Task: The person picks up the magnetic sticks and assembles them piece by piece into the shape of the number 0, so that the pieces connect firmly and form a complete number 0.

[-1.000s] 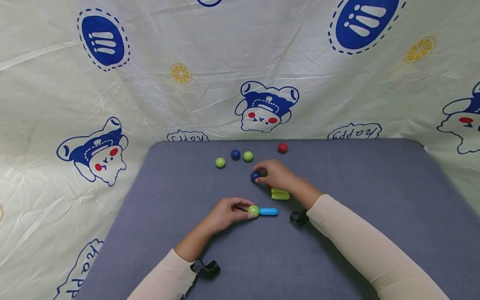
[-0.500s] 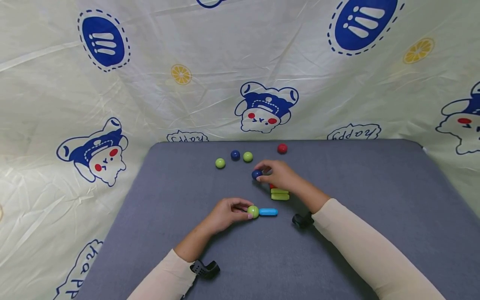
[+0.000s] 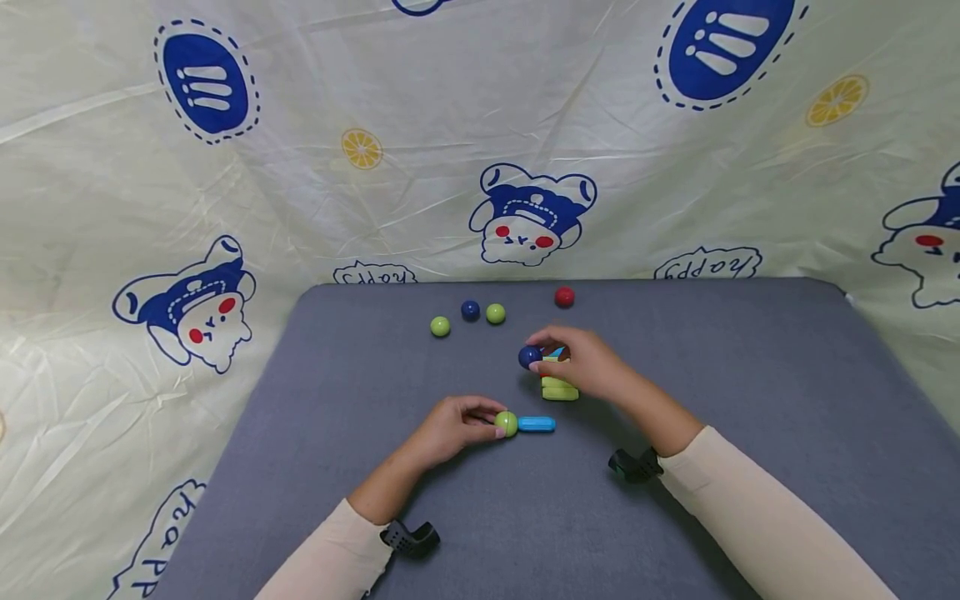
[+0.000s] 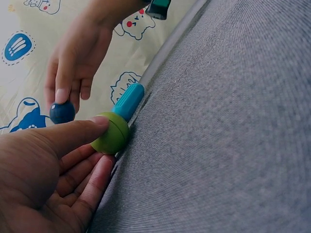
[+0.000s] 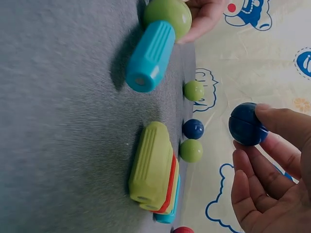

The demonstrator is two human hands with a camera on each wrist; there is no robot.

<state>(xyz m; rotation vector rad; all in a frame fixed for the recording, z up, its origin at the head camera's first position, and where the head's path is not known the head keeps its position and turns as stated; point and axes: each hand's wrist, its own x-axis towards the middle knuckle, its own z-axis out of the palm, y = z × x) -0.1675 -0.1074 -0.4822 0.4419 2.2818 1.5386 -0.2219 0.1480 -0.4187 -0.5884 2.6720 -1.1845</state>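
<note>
My left hand pinches a lime-green ball low on the table, thumb on one side and fingers on the other. Touching that ball is the end of a light-blue ribbed rod, which points right. Above the table, my right hand holds a dark blue ball between thumb and fingertips; a groove runs round it. Below this hand lie green rods side by side with a red rod and another light-blue rod. In the head view the right hand partly covers them.
Toward the far edge of the grey table sit two green balls, one left and one right of another dark blue ball. A red ball lies farther right. Behind the table hangs a printed sheet.
My right hand has drawn back to the right with the dark blue ball, and more of the rods beneath it shows. The left hand has stayed in place on the green ball.
</note>
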